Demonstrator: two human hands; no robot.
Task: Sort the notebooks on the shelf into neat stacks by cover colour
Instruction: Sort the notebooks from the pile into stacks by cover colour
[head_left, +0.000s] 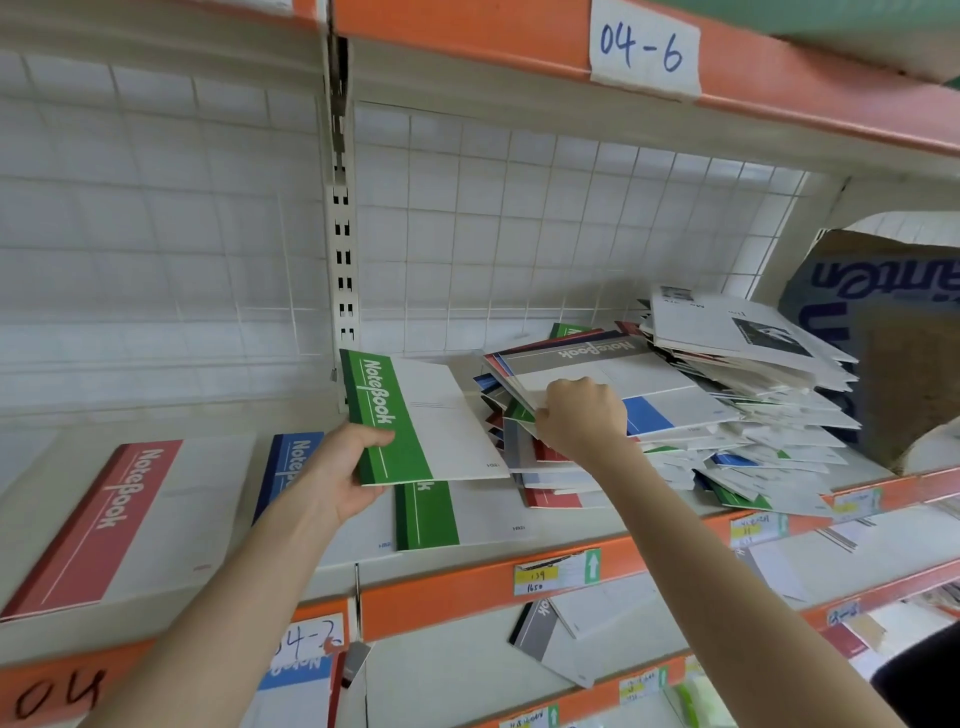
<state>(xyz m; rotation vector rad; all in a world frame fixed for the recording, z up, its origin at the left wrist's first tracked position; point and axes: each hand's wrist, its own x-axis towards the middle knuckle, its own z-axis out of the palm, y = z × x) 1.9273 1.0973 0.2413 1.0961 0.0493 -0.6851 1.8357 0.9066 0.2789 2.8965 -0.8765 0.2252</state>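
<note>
The left hand (345, 470) holds one green notebook (410, 415) by its spine edge, thumb on top of the green band and fingers beneath, tilted up off the shelf (467, 584). Directly below it a second green notebook (426, 514) lies flat, partly covered by the held one. The right hand (584, 415), fingers curled with knuckles toward the camera, appears to grip the near corner of a grey notebook (602, 358) on top of the loose pile (753, 431); its fingertips are hidden under the cover.

Two hands, three sorted spots. Left of the green one a blue notebook (291, 462) lies flat, largely hidden behind the left forearm, and further left is a red notebook (130, 514), its near corner cut off by the frame edge. Whether more lie beneath each top cover cannot be told.

The pile just right of the hands slumps sideways, with red, blue, green, grey and white covers mixed, too many and too overlapped to count. A cardboard box (893, 364) stands beyond it, cropped.
</note>
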